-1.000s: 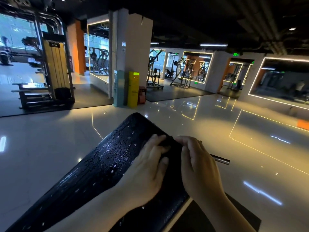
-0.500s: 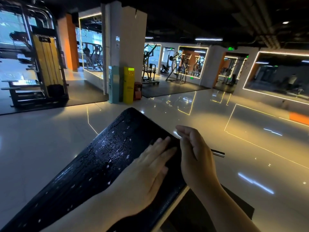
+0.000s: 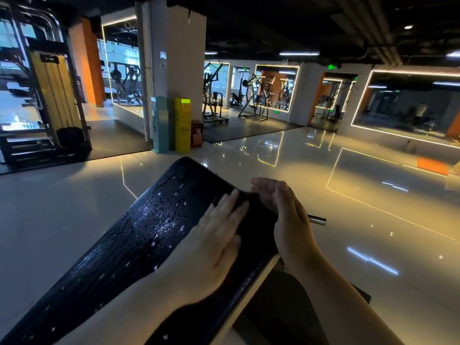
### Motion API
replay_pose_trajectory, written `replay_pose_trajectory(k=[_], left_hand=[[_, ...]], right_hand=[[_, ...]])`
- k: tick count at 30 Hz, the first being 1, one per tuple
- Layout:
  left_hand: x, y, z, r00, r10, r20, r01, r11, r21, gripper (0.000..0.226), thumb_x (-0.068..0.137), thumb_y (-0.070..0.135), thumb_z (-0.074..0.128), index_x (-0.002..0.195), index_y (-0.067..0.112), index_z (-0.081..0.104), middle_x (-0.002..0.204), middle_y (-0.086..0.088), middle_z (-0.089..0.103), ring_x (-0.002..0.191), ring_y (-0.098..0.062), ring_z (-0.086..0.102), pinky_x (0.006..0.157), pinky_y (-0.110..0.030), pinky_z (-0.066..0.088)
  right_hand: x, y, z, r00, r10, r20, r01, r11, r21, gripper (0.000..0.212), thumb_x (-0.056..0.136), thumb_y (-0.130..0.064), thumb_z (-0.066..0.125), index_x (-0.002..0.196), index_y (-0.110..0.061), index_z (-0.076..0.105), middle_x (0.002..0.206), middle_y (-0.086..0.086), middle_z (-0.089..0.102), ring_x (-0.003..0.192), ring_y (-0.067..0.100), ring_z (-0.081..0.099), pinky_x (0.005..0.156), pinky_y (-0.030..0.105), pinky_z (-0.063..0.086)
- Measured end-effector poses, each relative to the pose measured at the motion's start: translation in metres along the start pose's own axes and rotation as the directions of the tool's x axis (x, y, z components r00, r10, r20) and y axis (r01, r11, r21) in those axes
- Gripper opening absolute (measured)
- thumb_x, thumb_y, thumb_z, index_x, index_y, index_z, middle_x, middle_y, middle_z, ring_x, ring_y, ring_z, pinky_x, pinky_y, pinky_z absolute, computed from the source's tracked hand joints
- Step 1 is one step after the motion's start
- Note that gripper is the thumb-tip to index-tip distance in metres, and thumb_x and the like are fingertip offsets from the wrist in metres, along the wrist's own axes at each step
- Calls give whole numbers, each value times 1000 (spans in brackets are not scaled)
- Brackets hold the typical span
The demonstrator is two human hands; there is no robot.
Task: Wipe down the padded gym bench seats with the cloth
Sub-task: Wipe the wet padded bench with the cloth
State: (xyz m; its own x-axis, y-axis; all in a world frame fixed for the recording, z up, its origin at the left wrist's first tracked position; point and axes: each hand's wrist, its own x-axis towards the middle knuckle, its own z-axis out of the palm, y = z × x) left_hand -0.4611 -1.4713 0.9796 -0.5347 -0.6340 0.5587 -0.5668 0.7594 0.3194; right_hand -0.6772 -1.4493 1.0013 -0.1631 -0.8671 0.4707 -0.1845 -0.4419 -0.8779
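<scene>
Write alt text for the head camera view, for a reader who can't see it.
A person's left hand presses flat on a dark cloth on a wet black padded bench seat, while the right hand is loosely open at the pad's right edge. Beyond are a glossy gym floor, a yellow kiosk and weight machines.

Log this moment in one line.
bench pad: wet with droplets | left hand: flat on cloth | right hand: at pad's right edge

Bare left hand (image 3: 211, 245), bare right hand (image 3: 291, 220), bare forearms (image 3: 348, 302), short plain fingernails (image 3: 237, 239).
</scene>
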Motion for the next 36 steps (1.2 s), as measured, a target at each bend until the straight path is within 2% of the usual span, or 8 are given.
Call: replay_pose_trajectory(k=[1, 4, 10, 15, 20, 24, 29, 36], left_hand=[[17, 35, 18, 999, -20, 35, 23, 996, -88, 61, 99, 50, 14, 157, 38, 2, 163, 18, -19, 146, 3, -23, 125, -34, -4], [21, 57, 34, 998, -15, 57, 14, 1000, 10, 59, 100, 50, 10, 156, 36, -5, 163, 17, -19, 146, 1, -25, 125, -36, -4], [-20, 45, 30, 959, 236, 155, -253, 962, 101, 59, 105, 41, 24, 157, 41, -3, 167, 13, -4, 154, -12, -2, 117, -56, 17], [-3, 26, 19, 987, -45, 156, 48, 999, -16, 59, 96, 55, 11, 151, 50, -9, 158, 28, -25, 146, 1, -23, 125, -43, 2], [13, 65, 30, 994, 15, 107, -20, 999, 39, 58, 100, 46, 14, 154, 42, -6, 161, 22, -20, 145, 1, -28, 123, -33, -9], [-17, 56, 29, 977, 125, 170, -146, 983, 114, 56, 105, 48, 16, 156, 42, -7, 162, 21, -20, 149, -5, -21, 118, -39, -8], [3, 25, 24, 988, -54, 146, 47, 998, 48, 61, 98, 56, 8, 155, 42, -11, 159, 23, -28, 147, -2, -26, 125, -39, -3], [-7, 43, 28, 996, -66, 66, 63, 997, 35, 58, 101, 48, 12, 156, 38, -3, 163, 21, -18, 147, -1, -24, 124, -34, -5]], right_hand=[[0, -2, 0, 999, 18, 29, -19, 1000, 25, 58, 97, -55, 27, 127, -22, 63, 121, -9, 70, 119, 7, 61, 106, 38, 47], [-3, -4, -2, 996, 73, 47, -81, 978, 191, 64, 96, -57, 24, 129, -16, 61, 124, -2, 69, 122, 13, 61, 108, 40, 46], [0, -5, -10, 998, 31, 52, -41, 978, 203, 71, 96, -55, 16, 132, -11, 57, 132, -1, 67, 128, 13, 58, 115, 43, 37], [1, 0, -3, 999, 25, 23, -28, 991, 130, 70, 95, -59, 18, 129, -14, 60, 130, -2, 68, 126, 10, 59, 114, 39, 39], [-2, 1, -6, 998, 61, 12, -62, 991, 120, 66, 95, -59, 20, 124, -19, 64, 125, -3, 69, 122, 12, 61, 108, 38, 44], [-4, 5, -6, 1000, 17, 21, -17, 999, -30, 62, 97, -63, 22, 126, -26, 63, 127, -13, 67, 124, 3, 58, 104, 30, 44], [-4, 0, -3, 997, -57, 56, 73, 940, -334, 56, 95, -68, 26, 126, -36, 60, 113, -16, 67, 105, 1, 64, 83, 32, 54], [-9, -5, -3, 988, -122, 97, 156, 809, -567, 42, 103, -41, 34, 137, -28, 56, 130, -13, 64, 118, -6, 56, 99, 25, 51]])
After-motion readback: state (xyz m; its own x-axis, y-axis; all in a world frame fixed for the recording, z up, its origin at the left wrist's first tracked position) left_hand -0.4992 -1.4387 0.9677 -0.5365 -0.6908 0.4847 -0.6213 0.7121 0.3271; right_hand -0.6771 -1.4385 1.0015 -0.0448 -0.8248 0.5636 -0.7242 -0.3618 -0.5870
